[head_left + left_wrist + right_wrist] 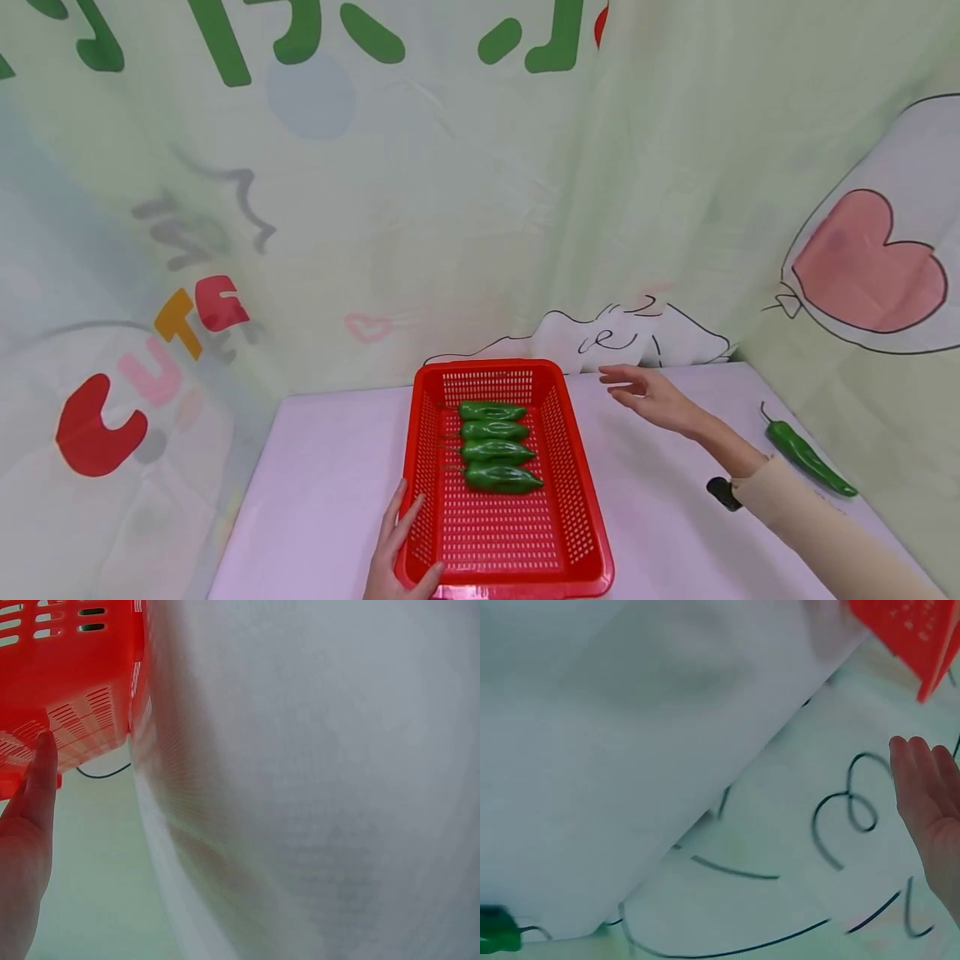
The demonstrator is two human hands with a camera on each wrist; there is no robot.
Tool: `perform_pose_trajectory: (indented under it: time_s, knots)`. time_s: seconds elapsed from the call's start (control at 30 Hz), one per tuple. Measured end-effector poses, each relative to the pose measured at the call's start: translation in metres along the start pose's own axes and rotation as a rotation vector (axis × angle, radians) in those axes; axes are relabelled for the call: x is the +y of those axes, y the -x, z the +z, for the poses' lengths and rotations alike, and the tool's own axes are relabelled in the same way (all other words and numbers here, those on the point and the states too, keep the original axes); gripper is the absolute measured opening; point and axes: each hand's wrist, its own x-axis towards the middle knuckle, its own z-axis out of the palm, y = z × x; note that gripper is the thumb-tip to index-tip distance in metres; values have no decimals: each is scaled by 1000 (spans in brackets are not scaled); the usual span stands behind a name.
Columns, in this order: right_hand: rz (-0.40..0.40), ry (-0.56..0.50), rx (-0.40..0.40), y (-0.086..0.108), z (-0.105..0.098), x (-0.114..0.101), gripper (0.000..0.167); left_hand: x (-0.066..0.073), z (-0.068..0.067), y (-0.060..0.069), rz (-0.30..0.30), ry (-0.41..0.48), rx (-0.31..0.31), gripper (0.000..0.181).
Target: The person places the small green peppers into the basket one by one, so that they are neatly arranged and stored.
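Several green chili peppers [498, 452] lie in a row, one below another, inside a red plastic basket [592, 500] with slotted walls. My left hand [395, 546] rests at the basket's front left corner, fingers spread and nearly straight, thumb at the rim. In the left wrist view, a straight finger [41, 772] touches the basket's outer wall. Raised above the table, right of the basket, my right hand [652, 398] holds nothing, its fingers loosely extended. Another green chili pepper [806, 457] lies apart on the table's right side; its stem end also shows in the right wrist view.
A pale lilac cloth covers the table [322, 492]. Behind and on both sides hang printed curtains [450, 208] with letters and a balloon drawing. A small black object [723, 493] sits at the right sleeve's cuff.
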Motion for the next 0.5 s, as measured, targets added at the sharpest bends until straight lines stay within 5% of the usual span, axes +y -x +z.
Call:
perform_pose_trajectory:
  time_s: [0.5]
  knots:
    - [181, 129, 164, 63, -73, 87, 47, 0, 1, 0, 16, 16, 11, 78]
